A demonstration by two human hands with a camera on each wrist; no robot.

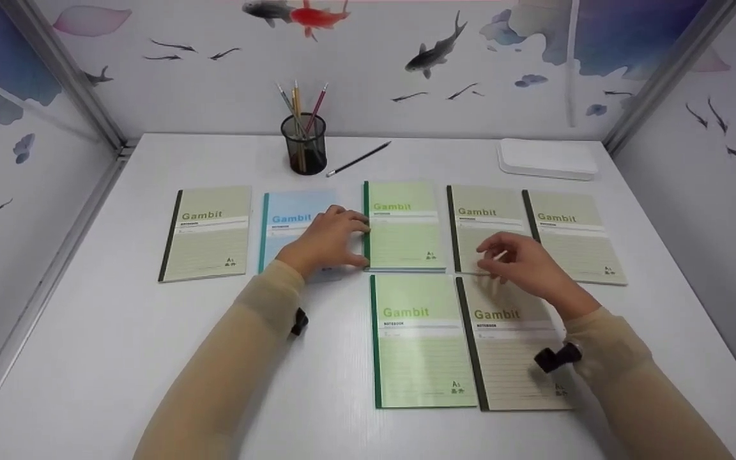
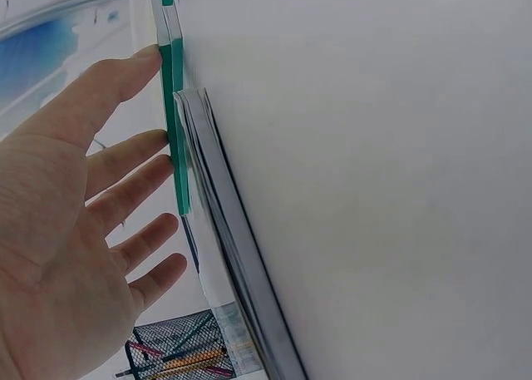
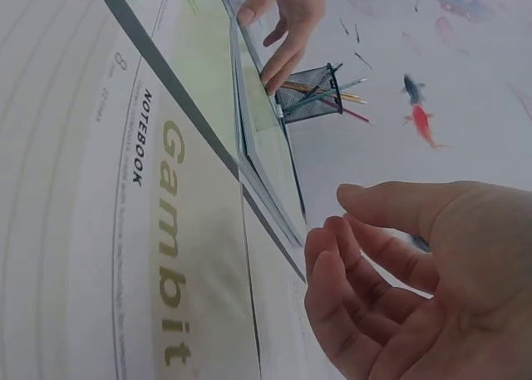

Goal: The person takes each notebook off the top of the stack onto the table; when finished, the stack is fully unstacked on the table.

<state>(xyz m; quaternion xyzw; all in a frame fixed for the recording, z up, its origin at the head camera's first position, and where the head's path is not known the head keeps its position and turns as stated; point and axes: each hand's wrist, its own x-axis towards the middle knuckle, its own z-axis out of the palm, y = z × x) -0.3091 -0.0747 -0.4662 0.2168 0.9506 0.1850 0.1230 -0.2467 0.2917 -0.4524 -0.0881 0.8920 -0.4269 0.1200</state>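
Observation:
My left hand (image 1: 325, 241) touches the dark green spine of a light green notebook (image 1: 404, 239) with its thumb and fingertips. That notebook lies on top of a small stack, whose layered edges show in the head view. In the left wrist view the fingers (image 2: 129, 176) are spread along the green spine. The left hand partly covers a blue notebook (image 1: 286, 206). Over an olive notebook (image 1: 486, 220) and a tan one (image 1: 515, 364) hovers my right hand (image 1: 524, 265), loosely curled and holding nothing. Another green notebook (image 1: 422, 364) lies beside the tan one.
One olive notebook (image 1: 208, 239) lies at the far left, another (image 1: 575, 243) at the right. Behind them stand a black mesh cup (image 1: 306, 147) of pencils, a loose dark pencil (image 1: 360, 158) and a white flat case (image 1: 547, 158). Printed walls enclose the white table (image 1: 99, 358).

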